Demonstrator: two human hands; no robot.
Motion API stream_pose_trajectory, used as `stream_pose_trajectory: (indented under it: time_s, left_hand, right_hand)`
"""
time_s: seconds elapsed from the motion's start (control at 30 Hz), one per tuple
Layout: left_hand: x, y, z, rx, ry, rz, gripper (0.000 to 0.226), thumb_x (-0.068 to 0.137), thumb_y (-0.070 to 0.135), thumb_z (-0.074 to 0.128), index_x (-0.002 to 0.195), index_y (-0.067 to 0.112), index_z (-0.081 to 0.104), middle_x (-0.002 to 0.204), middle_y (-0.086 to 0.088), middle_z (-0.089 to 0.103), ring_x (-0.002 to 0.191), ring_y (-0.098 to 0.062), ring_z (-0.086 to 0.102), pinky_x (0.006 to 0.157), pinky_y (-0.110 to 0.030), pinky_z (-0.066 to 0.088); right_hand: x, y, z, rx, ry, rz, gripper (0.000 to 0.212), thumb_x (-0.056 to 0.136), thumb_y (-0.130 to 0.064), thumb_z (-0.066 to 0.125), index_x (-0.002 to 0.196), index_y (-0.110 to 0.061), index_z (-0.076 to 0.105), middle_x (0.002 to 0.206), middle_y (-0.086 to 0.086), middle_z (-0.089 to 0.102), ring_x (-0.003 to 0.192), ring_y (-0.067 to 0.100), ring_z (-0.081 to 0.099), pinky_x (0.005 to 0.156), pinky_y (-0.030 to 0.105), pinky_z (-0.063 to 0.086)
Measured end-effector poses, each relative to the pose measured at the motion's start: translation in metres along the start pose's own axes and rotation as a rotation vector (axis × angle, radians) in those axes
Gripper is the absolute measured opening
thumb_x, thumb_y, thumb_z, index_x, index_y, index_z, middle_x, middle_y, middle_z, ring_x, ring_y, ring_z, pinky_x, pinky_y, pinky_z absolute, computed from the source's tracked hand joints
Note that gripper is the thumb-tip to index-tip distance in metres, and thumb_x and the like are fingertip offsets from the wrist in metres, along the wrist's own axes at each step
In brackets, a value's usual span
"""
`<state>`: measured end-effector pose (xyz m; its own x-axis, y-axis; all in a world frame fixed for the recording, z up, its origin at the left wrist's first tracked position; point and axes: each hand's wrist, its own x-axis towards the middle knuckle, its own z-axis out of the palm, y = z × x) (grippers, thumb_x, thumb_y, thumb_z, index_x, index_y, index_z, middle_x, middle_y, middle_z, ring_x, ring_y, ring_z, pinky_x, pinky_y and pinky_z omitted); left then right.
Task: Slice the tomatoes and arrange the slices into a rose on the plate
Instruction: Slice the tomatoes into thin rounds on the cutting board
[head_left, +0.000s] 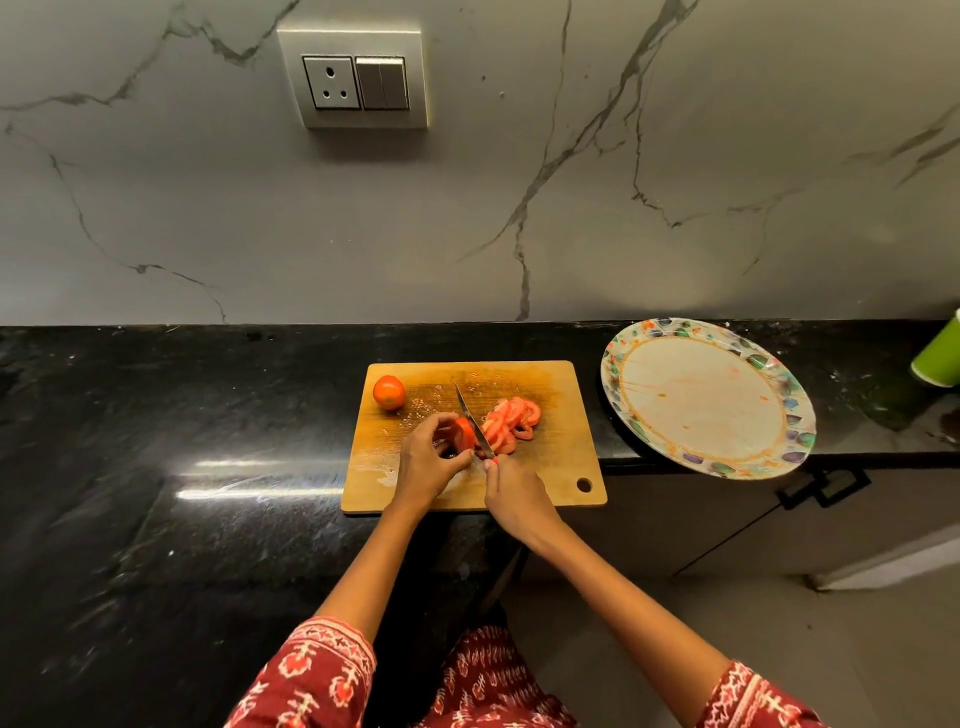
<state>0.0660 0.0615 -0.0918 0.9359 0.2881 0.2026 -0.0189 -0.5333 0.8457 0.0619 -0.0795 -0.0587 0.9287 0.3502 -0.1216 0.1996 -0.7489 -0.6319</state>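
Two hands work over a wooden cutting board (550, 457) that lies on a black stone desk (208, 415); the head view looks down on them from above. The left hand (426, 462) curls its fingers round a partly cut tomato (462, 434) near the middle of the board, holding it with the cut face turned to the right; the right hand (514, 499) grips the handle of a knife (474, 421), whose dark blade points away from the person and rests against the cut face of that tomato. Just right of the blade lies a heap of tomato slices (511, 423), overlapping one another on the board; a whole tomato (388, 392) sits alone near the board's far left corner, well apart from the hands; seeds and juice wet the wood between it and the knife. A hole pierces the board's near right corner. To the right of the board, apart from it, a round plate (779, 374) with a coloured patterned rim lies on the desk, its near edge jutting over the desk's front; it bears faint reddish smears and no slices. A green cup (937, 358) stands at the far right edge, partly out of view. Both forearms come from red patterned sleeves (311, 675); on the veined marble wall (571, 182) behind sits a socket and switch panel (356, 78).
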Motion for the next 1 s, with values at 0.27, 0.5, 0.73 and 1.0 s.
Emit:
stream_pose_trajectory:
  time_s: [0.27,0.5,0.73,1.0]
  left_hand:
    - [0.003,0.000,-0.002,0.112,-0.028,0.044,0.048,0.064,0.011,0.080,0.108,0.011,0.059,0.102,-0.003,0.064,0.092,-0.010,0.058,0.074,-0.002,0.040]
    - [0.002,-0.004,0.001,0.088,-0.016,0.053,0.045,0.066,0.017,0.080,0.106,0.008,0.063,0.099,-0.005,0.068,0.090,-0.013,0.063,0.078,-0.013,0.051]
    - [0.002,-0.005,0.001,0.049,-0.013,0.034,0.049,0.065,0.012,0.081,0.111,0.006,0.063,0.104,-0.008,0.067,0.095,-0.015,0.064,0.079,-0.015,0.052]
    - [0.004,-0.002,-0.001,-0.003,0.026,-0.024,0.049,0.068,0.013,0.080,0.113,0.004,0.063,0.103,-0.010,0.068,0.091,-0.014,0.065,0.076,-0.019,0.054]
  right_hand:
    - [0.006,-0.005,-0.003,-0.016,-0.046,0.046,0.038,0.102,-0.024,0.028,0.106,0.001,0.057,0.105,0.020,0.062,0.098,0.034,0.058,0.068,0.029,0.035]
    - [0.022,-0.017,-0.005,-0.010,-0.066,0.092,0.037,0.102,-0.023,0.029,0.105,0.001,0.058,0.108,0.021,0.061,0.098,0.035,0.058,0.068,0.031,0.037]
    - [0.010,-0.007,-0.002,-0.004,-0.061,0.064,0.036,0.102,-0.026,0.028,0.104,-0.002,0.055,0.100,0.017,0.061,0.093,0.032,0.059,0.066,0.032,0.037]
    - [0.028,-0.017,-0.002,0.013,-0.059,0.019,0.034,0.101,-0.022,0.031,0.106,0.001,0.056,0.103,0.021,0.061,0.096,0.037,0.058,0.077,0.041,0.048]
